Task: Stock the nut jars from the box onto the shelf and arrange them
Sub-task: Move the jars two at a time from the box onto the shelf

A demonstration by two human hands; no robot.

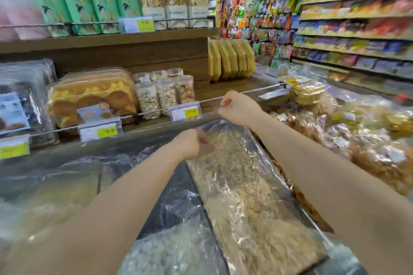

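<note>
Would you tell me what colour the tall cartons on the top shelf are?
The cartons are green, seen best in the head view.

Curled left hand (194, 143), curled right hand (237, 107), film-covered nuts (241, 185) below, nut jars (165, 94) shelved behind

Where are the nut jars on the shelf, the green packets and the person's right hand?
nut jars (166, 96), head view, middle front jar's wall.
green packets (80, 6), head view, second packet's face.
right hand (238, 107), head view, back of the hand.
</note>
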